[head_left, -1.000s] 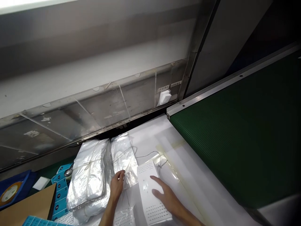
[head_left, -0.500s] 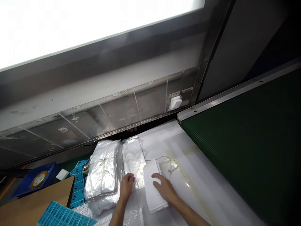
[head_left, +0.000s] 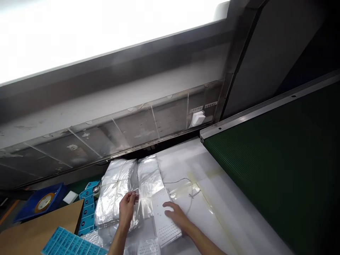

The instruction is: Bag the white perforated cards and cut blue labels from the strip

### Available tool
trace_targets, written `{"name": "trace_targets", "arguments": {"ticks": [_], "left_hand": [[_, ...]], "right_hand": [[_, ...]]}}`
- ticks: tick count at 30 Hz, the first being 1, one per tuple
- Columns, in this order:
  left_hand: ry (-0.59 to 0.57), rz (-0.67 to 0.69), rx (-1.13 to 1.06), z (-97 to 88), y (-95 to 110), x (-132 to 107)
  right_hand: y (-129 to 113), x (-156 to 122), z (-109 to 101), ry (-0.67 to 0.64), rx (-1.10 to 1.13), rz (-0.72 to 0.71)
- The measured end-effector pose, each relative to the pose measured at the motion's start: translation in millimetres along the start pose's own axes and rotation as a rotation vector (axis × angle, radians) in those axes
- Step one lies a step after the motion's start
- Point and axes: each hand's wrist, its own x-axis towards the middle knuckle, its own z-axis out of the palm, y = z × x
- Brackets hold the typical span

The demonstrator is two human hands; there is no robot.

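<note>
Left hand (head_left: 127, 209): grip closed, pinching the edge of a clear plastic bag (head_left: 148, 184). Right hand (head_left: 176, 216): grip open, palm down on a perforated white panel (head_left: 159, 209). Both items lie on the white desk (head_left: 183, 159), bag just beside a string-tied bundle of bags (head_left: 114, 194).

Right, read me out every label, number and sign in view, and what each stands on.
Two small labels above the white fitting: too small to read.
Blue printed cards: print too blurred to read.
Round label on the blue tray: unreadable.
Nothing else legible.
</note>
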Motion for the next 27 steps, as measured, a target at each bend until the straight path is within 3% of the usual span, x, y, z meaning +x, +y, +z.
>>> {"name": "trace_targets", "arguments": {"ticks": [3, 6, 10, 12, 14, 19, 27], "left_hand": [[0.051, 0.013, -0.031, -31.7, 31, -19], [-0.016, -0.019, -0.049, -37.0, 48, -57], [-0.248, -0.115, -0.229, 2.1, 44, -121], [-0.283, -0.159, -0.338, 23.8, 36, -147], [-0.239, -0.234, -0.419, 36.8, 27, -166], [-0.146, -0.390, -0.492, 33.1, 10, -190], [-0.110, -0.389, -0.564, 5.8, 6, -210]], "right_hand": [[-6, -9, 2, 0.014, -0.064, -0.036], [-25, -39, 2, 0.052, -0.148, -0.138], [-58, -89, 9, 0.077, -0.304, -0.229], [-68, -110, 12, 0.070, -0.430, -0.243], [-72, -126, 14, 0.042, -0.520, -0.272], [-61, -150, 16, -0.005, -0.625, -0.328], [-58, -164, 33, -0.034, -0.685, -0.320]]}}
